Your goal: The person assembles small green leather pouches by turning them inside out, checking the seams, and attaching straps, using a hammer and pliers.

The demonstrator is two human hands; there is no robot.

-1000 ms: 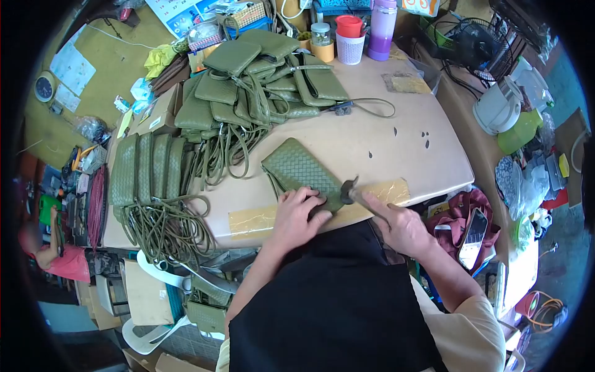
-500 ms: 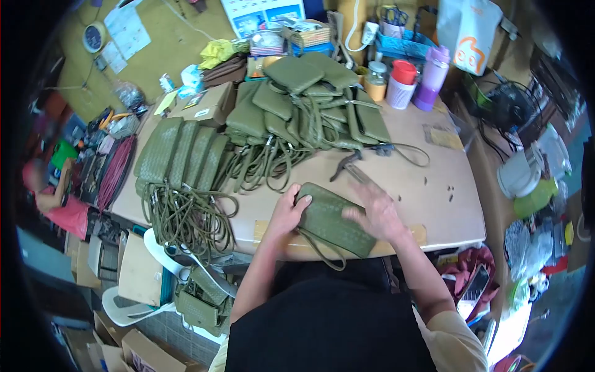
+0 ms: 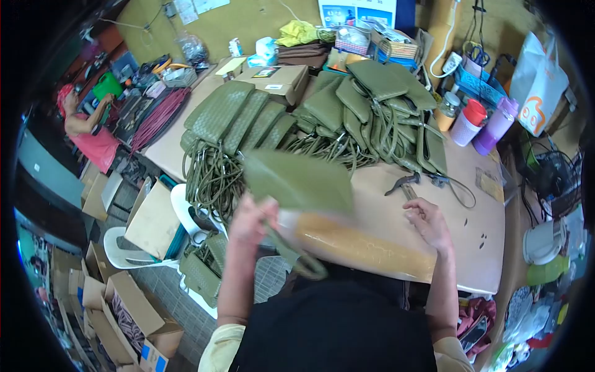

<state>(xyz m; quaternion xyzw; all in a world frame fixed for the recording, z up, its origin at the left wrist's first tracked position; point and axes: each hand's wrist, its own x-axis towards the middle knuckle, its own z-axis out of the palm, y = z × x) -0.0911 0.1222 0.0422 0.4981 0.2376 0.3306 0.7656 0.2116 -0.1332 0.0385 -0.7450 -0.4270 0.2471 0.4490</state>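
Note:
My left hand (image 3: 248,222) is closed on a green pouch (image 3: 300,183), gripping its near left corner. Motion smears both, and the pouch's strap (image 3: 297,257) hangs below the hand. The pouch is raised above the front of the table. To the right, my right hand (image 3: 429,224) is low over the table with its fingers curled. It covers the end of the handle of a hammer (image 3: 406,181); whether the fingers grip the handle is hidden.
Stacked green pouches (image 3: 238,121) with bundled straps lie at left, beside a larger heap (image 3: 372,105). A cardboard box (image 3: 276,80) stands behind. A red-lidded cup (image 3: 469,121) and purple bottle (image 3: 496,127) stand at right. Another person (image 3: 93,133) works at far left.
My left hand has lifted the pouch off the table and swung it left. My right hand has left the pouch and moved beside the hammer. The whole view has shifted and tilted.

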